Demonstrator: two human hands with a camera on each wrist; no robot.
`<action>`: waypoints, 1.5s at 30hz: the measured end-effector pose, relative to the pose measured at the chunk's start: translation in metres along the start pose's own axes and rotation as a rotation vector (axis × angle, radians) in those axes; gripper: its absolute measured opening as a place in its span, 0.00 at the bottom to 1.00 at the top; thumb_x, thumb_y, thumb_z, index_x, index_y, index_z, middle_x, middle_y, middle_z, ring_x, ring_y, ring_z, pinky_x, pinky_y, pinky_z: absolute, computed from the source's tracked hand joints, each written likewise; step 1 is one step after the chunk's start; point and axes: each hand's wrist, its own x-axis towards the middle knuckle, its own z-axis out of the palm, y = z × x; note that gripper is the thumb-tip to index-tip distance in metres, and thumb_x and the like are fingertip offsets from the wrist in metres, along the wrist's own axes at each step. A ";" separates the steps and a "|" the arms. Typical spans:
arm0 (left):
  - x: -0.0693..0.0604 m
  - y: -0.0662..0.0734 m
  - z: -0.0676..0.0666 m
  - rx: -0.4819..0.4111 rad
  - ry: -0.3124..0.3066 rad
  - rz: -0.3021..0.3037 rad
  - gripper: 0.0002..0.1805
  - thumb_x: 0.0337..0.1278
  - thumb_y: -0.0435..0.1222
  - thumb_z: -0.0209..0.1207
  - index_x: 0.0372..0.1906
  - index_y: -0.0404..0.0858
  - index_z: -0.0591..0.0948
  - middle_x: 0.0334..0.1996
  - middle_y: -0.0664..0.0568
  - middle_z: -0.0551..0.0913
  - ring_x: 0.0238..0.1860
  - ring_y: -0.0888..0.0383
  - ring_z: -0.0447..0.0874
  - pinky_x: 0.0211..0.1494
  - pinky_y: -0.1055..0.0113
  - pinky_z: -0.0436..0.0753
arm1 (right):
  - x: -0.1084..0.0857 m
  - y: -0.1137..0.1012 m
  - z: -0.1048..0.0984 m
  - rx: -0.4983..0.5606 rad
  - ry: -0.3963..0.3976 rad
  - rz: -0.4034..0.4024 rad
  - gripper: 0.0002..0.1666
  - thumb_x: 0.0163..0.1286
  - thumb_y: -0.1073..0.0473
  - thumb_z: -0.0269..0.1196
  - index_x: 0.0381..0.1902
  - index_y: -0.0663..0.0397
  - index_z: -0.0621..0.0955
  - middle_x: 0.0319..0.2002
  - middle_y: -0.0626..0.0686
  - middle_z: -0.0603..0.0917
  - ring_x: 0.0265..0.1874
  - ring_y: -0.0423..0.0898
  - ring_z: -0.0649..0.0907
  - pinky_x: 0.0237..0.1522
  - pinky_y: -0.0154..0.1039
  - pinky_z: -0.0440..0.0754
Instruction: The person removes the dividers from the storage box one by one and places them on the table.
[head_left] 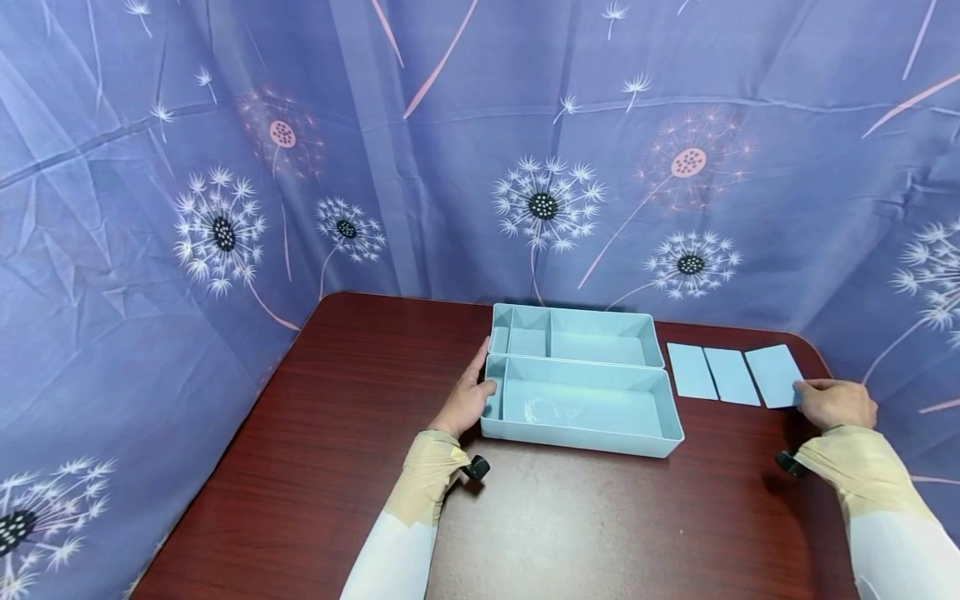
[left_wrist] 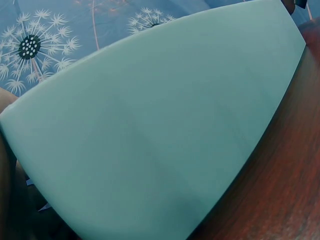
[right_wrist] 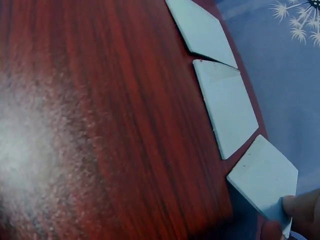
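Note:
A pale blue front organizer box (head_left: 581, 439) stands on the table with one partition near its left end. Behind it, long sides together, is a matching rear organizer box (head_left: 606, 364) with two partitions. My left hand (head_left: 463, 404) holds the front box's left end, thumb over the rim and fingers along the outside. The front box's outer wall (left_wrist: 155, 125) fills most of the left wrist view, where the hand is largely hidden. At far right my right hand (head_left: 836, 403) pinches the corner of a flat pale blue panel (head_left: 772, 375), tilted up slightly from the table.
Two similar panels, a left one (head_left: 692, 372) and a middle one (head_left: 732, 377), lie flat in a row between the boxes and my right hand. The dark red wooden table (head_left: 360, 400) meets a blue dandelion-print curtain (head_left: 450, 183) along its back and sides.

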 end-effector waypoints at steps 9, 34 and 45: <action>-0.001 0.001 -0.001 0.004 -0.011 -0.001 0.47 0.67 0.33 0.47 0.82 0.71 0.45 0.85 0.56 0.45 0.51 0.46 0.75 0.66 0.49 0.64 | 0.001 0.000 0.000 -0.092 -0.043 0.018 0.43 0.70 0.35 0.57 0.71 0.60 0.73 0.70 0.78 0.64 0.61 0.82 0.68 0.56 0.66 0.71; 0.000 0.001 0.000 -0.007 -0.006 0.002 0.47 0.65 0.33 0.47 0.82 0.72 0.46 0.85 0.57 0.45 0.74 0.48 0.59 0.68 0.49 0.62 | -0.022 -0.046 0.013 -0.027 -0.013 -0.153 0.37 0.75 0.38 0.55 0.65 0.62 0.80 0.66 0.76 0.73 0.57 0.82 0.70 0.51 0.67 0.69; -0.002 0.002 0.000 -0.009 0.006 -0.001 0.47 0.65 0.33 0.48 0.82 0.72 0.47 0.85 0.57 0.47 0.70 0.46 0.64 0.68 0.49 0.63 | -0.051 -0.108 0.027 0.040 -0.018 -0.264 0.36 0.75 0.36 0.57 0.61 0.61 0.84 0.56 0.72 0.84 0.54 0.73 0.79 0.46 0.60 0.75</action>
